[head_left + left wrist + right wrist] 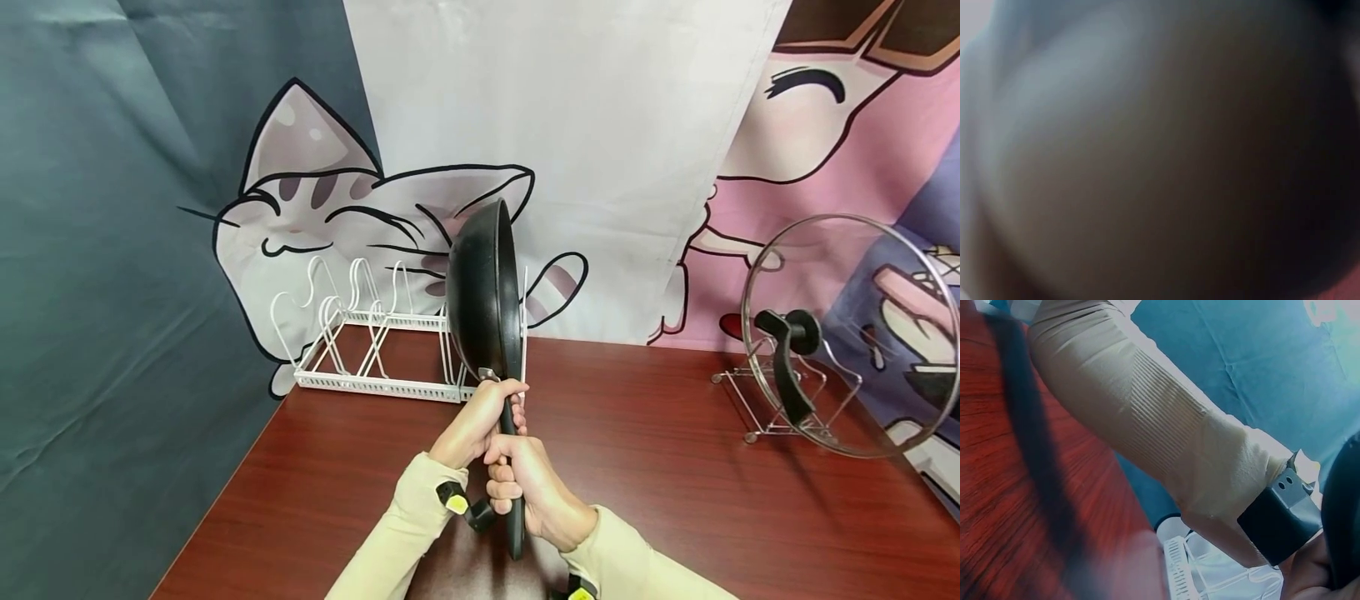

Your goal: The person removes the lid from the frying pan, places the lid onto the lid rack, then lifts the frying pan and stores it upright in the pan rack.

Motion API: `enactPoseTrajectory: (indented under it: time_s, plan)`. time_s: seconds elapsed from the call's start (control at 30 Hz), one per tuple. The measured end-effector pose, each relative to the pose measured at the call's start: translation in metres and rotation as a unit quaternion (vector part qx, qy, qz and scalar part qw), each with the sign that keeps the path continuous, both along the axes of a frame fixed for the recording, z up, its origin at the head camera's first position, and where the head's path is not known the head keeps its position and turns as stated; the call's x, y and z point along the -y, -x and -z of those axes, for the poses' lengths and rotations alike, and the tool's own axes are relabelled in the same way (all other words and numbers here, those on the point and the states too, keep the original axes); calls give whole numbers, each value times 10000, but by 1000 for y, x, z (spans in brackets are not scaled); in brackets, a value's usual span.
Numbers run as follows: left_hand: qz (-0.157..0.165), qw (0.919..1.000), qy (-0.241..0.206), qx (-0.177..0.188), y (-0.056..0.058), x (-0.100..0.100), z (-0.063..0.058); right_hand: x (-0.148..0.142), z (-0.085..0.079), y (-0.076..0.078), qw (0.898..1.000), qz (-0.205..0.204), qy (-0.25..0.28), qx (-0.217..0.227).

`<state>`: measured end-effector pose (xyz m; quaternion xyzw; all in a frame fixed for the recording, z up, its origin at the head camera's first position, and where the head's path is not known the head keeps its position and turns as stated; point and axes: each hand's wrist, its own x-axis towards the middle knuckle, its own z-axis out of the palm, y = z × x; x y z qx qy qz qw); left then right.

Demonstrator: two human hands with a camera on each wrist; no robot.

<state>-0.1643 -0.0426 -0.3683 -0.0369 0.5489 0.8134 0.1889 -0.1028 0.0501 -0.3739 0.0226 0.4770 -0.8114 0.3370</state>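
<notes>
A black frying pan stands on edge in the head view, its rounded underside to the left. It overlaps the right end of a white wire pan rack; whether it touches the rack, I cannot tell. My left hand grips the pan's handle close to the pan body. Just below, my right hand grips the same handle, whose end sticks out underneath. The right wrist view shows my left sleeve and part of the rack. Everything in the left wrist view is too blurred to tell apart.
A glass lid with a black handle leans upright in a small metal wire stand at the right. Both racks stand on a reddish-brown wooden table. Printed cloth hangs behind the table and along its left side.
</notes>
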Motion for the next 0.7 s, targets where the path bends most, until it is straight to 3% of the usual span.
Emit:
enactPoseTrajectory:
  time_s: [0.5,0.7]
  plan:
    - [63,9997,64,247,3,3,2,4,2,1,9999,119,-75,14]
    - [168,9994,83,303,4,8,0,3,1,2,9995,-100,265,162]
